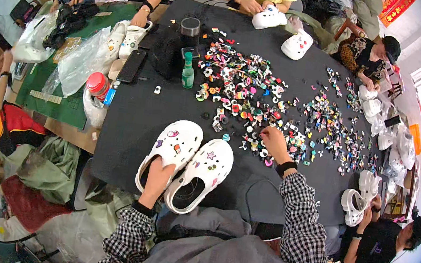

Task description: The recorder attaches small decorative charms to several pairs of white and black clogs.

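Two white clogs lie side by side at the table edge in front of me. The left clog point(178, 143) carries several charms, and my left hand point(159, 176) is pushed into its opening, its fingers hidden inside. Beside it, the right clog point(211, 166) has a pink star charm and a few others on its toe. My right hand point(275, 143) is over the near part of a spread of small colourful shoe charms point(243, 90), fingertips drawn together in a pinch. What they pinch is too small to make out.
A green bottle point(188, 72) and a dark cup point(189, 30) stand left of the charms. A red-lidded jar point(97, 84) and a phone point(132, 67) sit farther left. Several people work around the black table point(132, 115), some handling white clogs point(268, 18). A thin cable point(251, 191) lies near my right forearm.
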Demonstrator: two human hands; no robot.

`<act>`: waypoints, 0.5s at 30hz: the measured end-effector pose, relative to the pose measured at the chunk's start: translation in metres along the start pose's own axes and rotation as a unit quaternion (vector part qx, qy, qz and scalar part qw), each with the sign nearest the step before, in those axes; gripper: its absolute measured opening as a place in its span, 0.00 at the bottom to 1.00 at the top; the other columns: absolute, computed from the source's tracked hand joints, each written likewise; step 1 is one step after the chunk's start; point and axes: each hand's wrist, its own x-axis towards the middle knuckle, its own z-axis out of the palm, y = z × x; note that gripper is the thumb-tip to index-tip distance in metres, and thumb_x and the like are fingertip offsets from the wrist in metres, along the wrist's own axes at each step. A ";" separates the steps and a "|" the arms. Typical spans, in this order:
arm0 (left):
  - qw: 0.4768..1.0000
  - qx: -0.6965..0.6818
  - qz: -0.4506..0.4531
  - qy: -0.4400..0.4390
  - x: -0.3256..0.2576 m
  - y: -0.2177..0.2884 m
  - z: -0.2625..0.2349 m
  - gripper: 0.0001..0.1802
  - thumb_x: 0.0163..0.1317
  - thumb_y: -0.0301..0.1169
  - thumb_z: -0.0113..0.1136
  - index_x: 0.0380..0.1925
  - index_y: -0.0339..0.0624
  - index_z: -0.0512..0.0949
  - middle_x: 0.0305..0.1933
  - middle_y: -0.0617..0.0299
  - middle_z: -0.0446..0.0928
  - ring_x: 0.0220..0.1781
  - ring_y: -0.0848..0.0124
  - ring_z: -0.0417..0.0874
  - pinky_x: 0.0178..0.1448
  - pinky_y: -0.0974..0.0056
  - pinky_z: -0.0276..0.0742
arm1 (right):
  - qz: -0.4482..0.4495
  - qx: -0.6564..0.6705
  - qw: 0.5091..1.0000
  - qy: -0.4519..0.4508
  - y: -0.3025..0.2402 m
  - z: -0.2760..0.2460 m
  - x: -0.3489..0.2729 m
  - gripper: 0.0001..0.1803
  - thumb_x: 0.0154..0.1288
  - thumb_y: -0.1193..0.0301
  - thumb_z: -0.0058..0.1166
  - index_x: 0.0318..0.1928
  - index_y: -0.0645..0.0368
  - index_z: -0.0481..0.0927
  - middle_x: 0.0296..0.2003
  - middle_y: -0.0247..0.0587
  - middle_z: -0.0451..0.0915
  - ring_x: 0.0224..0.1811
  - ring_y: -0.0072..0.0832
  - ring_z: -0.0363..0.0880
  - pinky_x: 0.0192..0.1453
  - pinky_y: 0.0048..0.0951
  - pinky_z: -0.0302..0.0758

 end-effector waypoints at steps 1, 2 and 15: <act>0.999 0.017 0.026 -0.011 0.000 0.000 0.000 0.19 0.58 0.29 0.56 0.45 0.23 0.71 0.43 0.52 0.78 0.40 0.72 0.77 0.45 0.67 0.72 | -0.007 0.021 1.000 0.001 0.002 -0.002 -0.002 0.08 0.57 0.73 0.54 0.36 0.61 0.81 0.34 0.48 0.81 0.34 0.44 0.79 0.40 0.41 0.75; 0.998 0.035 0.050 -0.022 -0.001 0.002 0.001 0.20 0.57 0.29 0.56 0.45 0.22 0.70 0.42 0.52 0.77 0.39 0.72 0.77 0.44 0.67 0.72 | -0.006 0.022 1.000 0.001 0.000 -0.003 -0.003 0.08 0.57 0.73 0.54 0.36 0.61 0.81 0.34 0.48 0.81 0.34 0.44 0.79 0.40 0.41 0.75; 0.931 -0.311 -0.176 -0.076 0.016 0.024 -0.006 0.23 0.62 0.34 0.59 0.51 0.25 0.73 0.50 0.50 0.78 0.49 0.66 0.81 0.51 0.65 0.77 | 0.052 0.332 0.934 -0.122 -0.086 -0.009 -0.005 0.09 0.65 0.72 0.52 0.43 0.61 0.80 0.34 0.36 0.82 0.31 0.23 0.79 0.37 0.27 0.77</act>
